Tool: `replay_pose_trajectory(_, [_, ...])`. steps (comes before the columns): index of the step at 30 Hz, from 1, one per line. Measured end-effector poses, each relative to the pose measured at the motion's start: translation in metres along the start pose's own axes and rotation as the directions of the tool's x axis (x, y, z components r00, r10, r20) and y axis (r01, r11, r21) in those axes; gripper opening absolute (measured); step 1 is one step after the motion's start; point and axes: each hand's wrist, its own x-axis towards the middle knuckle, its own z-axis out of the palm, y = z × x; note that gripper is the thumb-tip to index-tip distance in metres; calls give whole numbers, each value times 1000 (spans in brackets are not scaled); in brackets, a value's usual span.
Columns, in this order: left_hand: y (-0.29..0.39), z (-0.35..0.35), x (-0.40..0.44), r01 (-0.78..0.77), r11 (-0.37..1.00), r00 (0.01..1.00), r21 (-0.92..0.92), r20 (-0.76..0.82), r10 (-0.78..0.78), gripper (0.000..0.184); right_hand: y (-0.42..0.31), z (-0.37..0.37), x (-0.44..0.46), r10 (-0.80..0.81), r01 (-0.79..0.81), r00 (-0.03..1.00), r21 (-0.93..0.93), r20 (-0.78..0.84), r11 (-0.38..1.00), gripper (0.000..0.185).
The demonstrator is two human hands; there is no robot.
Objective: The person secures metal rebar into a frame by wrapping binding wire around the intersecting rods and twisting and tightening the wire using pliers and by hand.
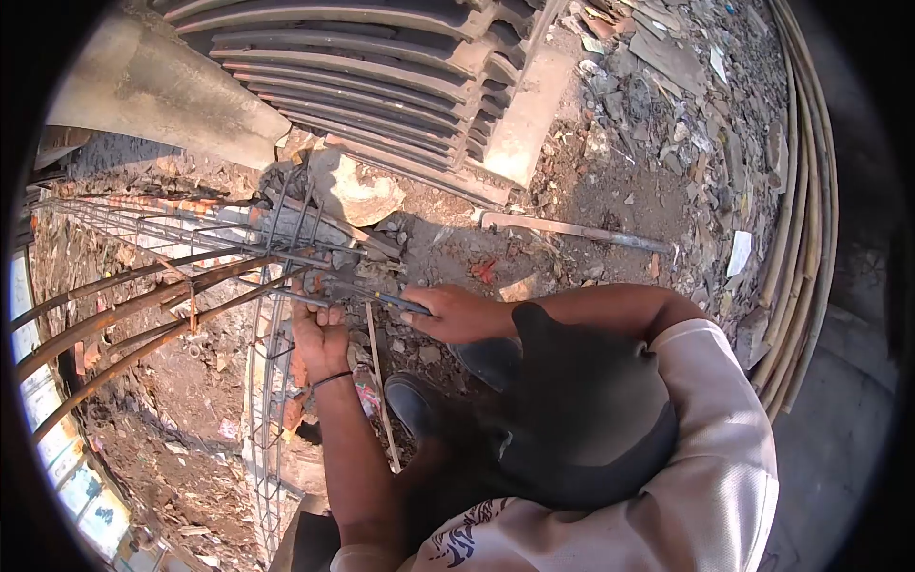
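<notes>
My right hand (453, 313) is closed around the dark handle of a long, thin metal tool (381, 297), whose far end reaches into the crossing steel bars. Its exact kind is hard to make out. Just below that crossing, my left hand (321, 341) is palm up with its fingers curled in beside the rebar (272, 259). What those fingers grip is partly hidden. A rebar cage (270, 381) runs down from the joint, and another cage (143, 221) extends to the left. Several thicker rusty bars (124, 329) cross over at the left.
Stacked curved ribbed pieces (372, 86) stand at the top, beside a large pale slab (172, 91). A flat bar (572, 229) lies on the rubble-strewn ground. Bundled bamboo-like poles (801, 219) curve along the right. My dark shoes (412, 402) stand close to a thin stick (381, 400).
</notes>
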Motion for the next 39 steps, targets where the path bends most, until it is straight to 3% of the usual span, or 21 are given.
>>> replay_pose_trajectory(2, [1,-9,5,44,999,999,-26,18,-44,28,3,7,4,-17,17,999,-15,-29,1000,31])
replay_pose_trajectory(3, [2,-8,4,53,998,992,-33,117,-49,26,0,4,7,8,-8,1000,0,7,1000,33])
replay_pose_trajectory(8, [1,21,-15,18,999,1000,-43,14,-18,29,-13,1,11,138,-150,977,65,160,987,38])
replay_pose_trajectory(10, [3,19,-16,24,999,1000,-21,0,-24,30,-10,10,16,-33,31,999,37,31,999,39])
replay_pose_trajectory(11, [1,13,-11,38,999,999,5,38,-39,30,-8,13,17,-47,45,998,47,40,998,39])
replay_pose_trajectory(13, [1,-7,3,51,999,996,6,77,-52,28,-15,9,21,49,-48,998,-35,25,998,41])
replay_pose_trajectory(15, [3,-2,-2,27,1000,998,-5,50,-26,25,-49,-14,26,223,-226,959,-8,176,974,45])
replay_pose_trajectory(17, [2,19,-17,-28,999,1000,32,1,28,24,-29,2,27,72,-71,997,-50,23,996,46])
replay_pose_trajectory(18, [2,22,-20,-50,997,999,57,-14,51,24,-28,4,27,42,-41,998,-37,43,998,46])
replay_pose_trajectory(24, [2,19,-22,-86,996,995,3,47,86,22,-39,2,26,6,2,997,-85,83,996,43])
replay_pose_trajectory(33, [4,18,-21,-64,994,993,89,104,54,19,-25,13,27,-146,139,989,-218,-17,966,38])
replay_pose_trajectory(35, [2,21,-22,-67,994,994,82,88,60,18,-26,14,24,-159,135,987,-386,-30,913,36])
replay_pose_trajectory(39, [3,22,-21,-81,993,992,82,106,72,21,-27,16,23,-173,147,984,-366,-40,919,34])
